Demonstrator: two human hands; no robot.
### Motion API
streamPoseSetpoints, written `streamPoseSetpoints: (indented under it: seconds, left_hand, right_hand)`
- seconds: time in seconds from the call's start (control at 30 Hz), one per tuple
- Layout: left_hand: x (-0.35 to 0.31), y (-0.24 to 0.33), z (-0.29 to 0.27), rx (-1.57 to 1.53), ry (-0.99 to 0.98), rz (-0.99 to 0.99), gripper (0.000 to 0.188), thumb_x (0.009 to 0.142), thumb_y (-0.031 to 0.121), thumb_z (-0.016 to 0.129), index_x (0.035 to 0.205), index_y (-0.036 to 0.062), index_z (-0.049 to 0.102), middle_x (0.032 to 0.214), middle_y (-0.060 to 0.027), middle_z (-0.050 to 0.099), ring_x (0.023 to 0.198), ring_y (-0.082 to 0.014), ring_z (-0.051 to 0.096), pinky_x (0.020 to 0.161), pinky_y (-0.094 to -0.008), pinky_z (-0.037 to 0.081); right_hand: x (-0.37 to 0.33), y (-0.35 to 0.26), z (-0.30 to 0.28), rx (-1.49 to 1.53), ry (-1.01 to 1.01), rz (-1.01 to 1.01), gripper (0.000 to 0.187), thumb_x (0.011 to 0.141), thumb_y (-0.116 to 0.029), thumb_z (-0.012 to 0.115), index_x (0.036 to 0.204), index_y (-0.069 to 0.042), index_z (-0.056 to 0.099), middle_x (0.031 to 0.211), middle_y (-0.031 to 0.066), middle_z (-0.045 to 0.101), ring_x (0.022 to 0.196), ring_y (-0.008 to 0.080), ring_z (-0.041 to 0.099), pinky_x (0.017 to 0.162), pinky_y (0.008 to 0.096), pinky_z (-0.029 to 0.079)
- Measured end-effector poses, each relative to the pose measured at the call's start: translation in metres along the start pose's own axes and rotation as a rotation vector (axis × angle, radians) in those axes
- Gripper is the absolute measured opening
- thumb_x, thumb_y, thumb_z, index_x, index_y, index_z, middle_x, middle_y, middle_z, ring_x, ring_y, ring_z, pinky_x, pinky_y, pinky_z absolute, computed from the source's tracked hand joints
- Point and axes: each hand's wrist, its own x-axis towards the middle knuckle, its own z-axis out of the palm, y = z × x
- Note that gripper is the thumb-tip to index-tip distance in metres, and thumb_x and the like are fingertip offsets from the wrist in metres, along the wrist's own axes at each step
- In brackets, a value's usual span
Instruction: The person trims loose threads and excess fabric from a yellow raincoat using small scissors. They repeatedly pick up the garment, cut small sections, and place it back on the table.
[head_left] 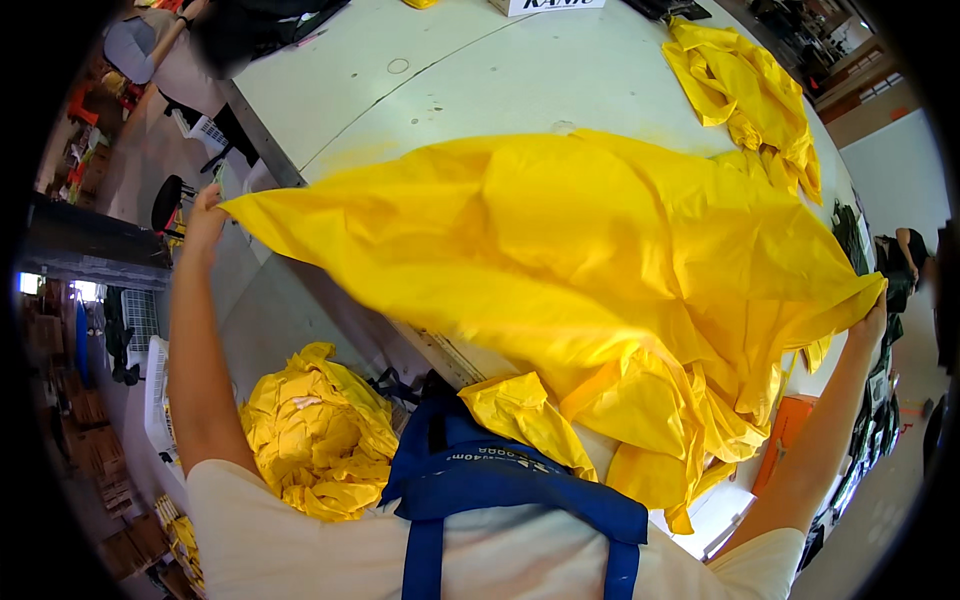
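Observation:
A large piece of thin yellow fabric (pixel 560 235), smooth like rainwear cloth, is stretched wide between my two arms over the near part of the table. At its far left corner my left hand (pixel 207 207) is closed, pinching the edge. On the right side my right hand (pixel 876 312) grips the opposite corner with closed fingers. The cloth billows in the middle, and its lower right part hangs in crumpled folds near my body. A yellow flap (pixel 530 415) lies against my blue apron (pixel 500 480). Whether the fabric is a finished garment I cannot tell.
A pale worktable (pixel 450 85) extends beneath and beyond the cloth. More yellow fabric (pixel 745 85) is heaped at its far right. A crumpled yellow bundle (pixel 318 435) sits low on my left. One person (pixel 150 50) is at the upper left, another (pixel 905 255) at the far right.

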Motion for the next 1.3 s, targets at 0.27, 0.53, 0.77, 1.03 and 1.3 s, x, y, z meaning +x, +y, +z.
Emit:
streamPoseSetpoints:
  seconds: [0.27,0.53,0.77,1.03,1.3]
  left_hand:
    - [-0.232,0.055,0.169,0.024,-0.321,0.905,0.032,0.075,-0.006,0.059,0.104,0.0064,0.058,0.097,-0.0092,0.058,0.078,-0.0216,0.056,0.069,-0.0271,0.046]
    - [-0.336,-0.037,0.201,-0.462,-0.702,-0.597,0.031,0.084,0.003,0.06,0.113,0.0049,0.048,0.094,-0.0049,0.056,0.072,-0.0123,0.054,0.055,-0.0225,0.045]
    - [-0.307,0.001,0.227,-0.803,-0.437,-0.232,0.036,0.084,0.0,0.062,0.117,0.0004,0.045,0.108,-0.0077,0.053,0.085,-0.0121,0.053,0.064,-0.0238,0.048]
    - [-0.295,-0.004,0.225,-0.795,-0.566,-0.247,0.027,0.088,0.002,0.057,0.115,0.0001,0.05,0.096,-0.0064,0.058,0.079,-0.0118,0.055,0.066,-0.0246,0.047]
    - [-0.294,0.027,0.216,-1.065,-0.618,-0.243,0.011,0.092,0.004,0.054,0.102,0.0051,0.052,0.088,-0.004,0.057,0.081,-0.0135,0.056,0.069,-0.026,0.047]
  right_hand:
    - [-0.165,0.056,0.144,-0.714,-0.577,-0.259,0.021,0.096,-0.011,0.049,0.114,-0.003,0.057,0.107,0.0044,0.061,0.094,0.0114,0.058,0.083,0.0237,0.046]
    - [-0.35,0.193,0.264,-1.131,-1.595,-0.344,0.008,0.079,-0.007,0.063,0.086,-0.005,0.06,0.093,0.0128,0.061,0.091,0.0335,0.056,0.078,0.041,0.046]
    - [-0.383,0.291,0.257,-1.007,-1.734,-0.277,0.006,0.082,-0.012,0.061,0.087,-0.008,0.062,0.094,0.0128,0.063,0.091,0.0329,0.059,0.077,0.0395,0.048]
    - [-0.381,0.274,0.26,-0.92,-1.557,0.2,0.01,0.088,-0.01,0.058,0.097,-0.005,0.062,0.081,0.0107,0.061,0.072,0.0227,0.056,0.069,0.032,0.046]
    - [-0.385,0.248,0.26,-0.89,-1.377,0.489,0.009,0.092,-0.009,0.056,0.095,-0.001,0.058,0.071,0.0004,0.05,0.068,0.0081,0.044,0.062,0.024,0.041]
